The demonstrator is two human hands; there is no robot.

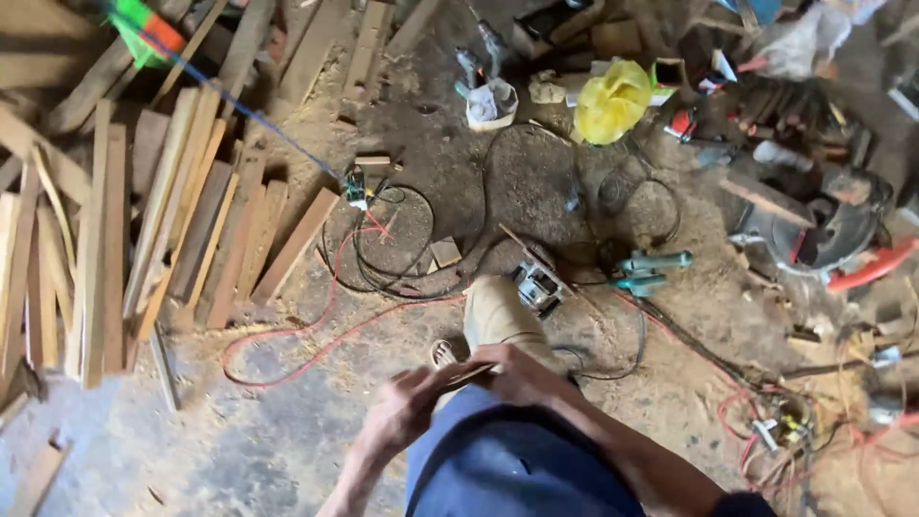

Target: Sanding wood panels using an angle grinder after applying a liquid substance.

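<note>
My left hand [402, 410] and my right hand [522, 375] meet low in the middle of the view, above my blue trouser leg [507, 460]. Both pinch a small thin strip of wood [467, 373] between their fingers. Just beyond them my tan shoe [496, 308] rests on the dusty floor. Right beside the shoe lies a small grey power tool [538, 285] with a thin wooden slat across it.
A pile of wooden planks [144, 230] fills the left. Red and black cables [364, 258] loop over the sawdust floor. A teal power tool [646, 270] lies right of centre, a mitre saw [823, 235] at the far right, a yellow bag [613, 101] at the top.
</note>
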